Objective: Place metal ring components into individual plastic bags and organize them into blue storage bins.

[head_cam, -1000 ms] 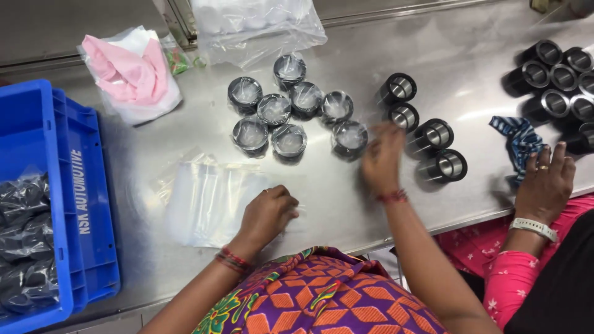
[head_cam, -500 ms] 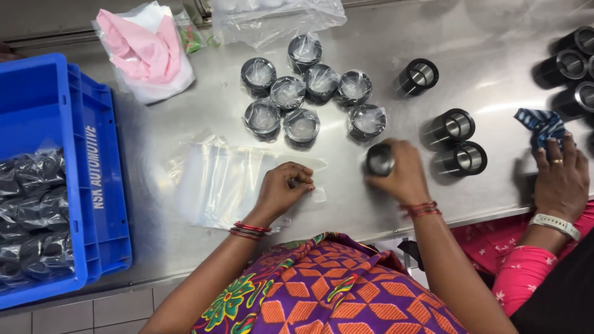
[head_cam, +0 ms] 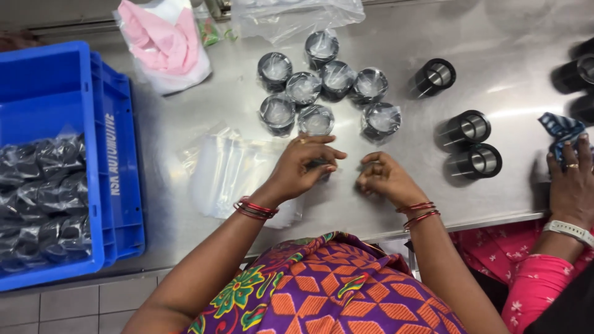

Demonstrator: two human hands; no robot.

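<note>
My left hand (head_cam: 303, 166) is curled over a small black cylinder (head_cam: 320, 166), of which only a dark sliver shows under the fingers. My right hand (head_cam: 385, 179) lies a little to its right on the steel table (head_cam: 408, 37), fingertips pinched together; I cannot tell whether they hold clear film. A flat stack of clear plastic bags (head_cam: 226, 173) lies just left of my left wrist. Several cylinders wrapped in clear bags (head_cam: 322, 93) stand grouped beyond my hands. Three bare black cylinders (head_cam: 470, 128) lie to the right.
A blue crate (head_cam: 114, 154) at the left holds bagged dark parts (head_cam: 37, 198). A pink cloth in a white bag (head_cam: 164, 43) and a big clear bag (head_cam: 297, 15) sit at the back. Another person's hand (head_cam: 572, 179) rests by a blue patterned cloth (head_cam: 560, 127).
My right hand picked a bare cylinder from the right-hand group and brought it near the table edge. My left hand left the bag stack and moved right over the cylinder.
</note>
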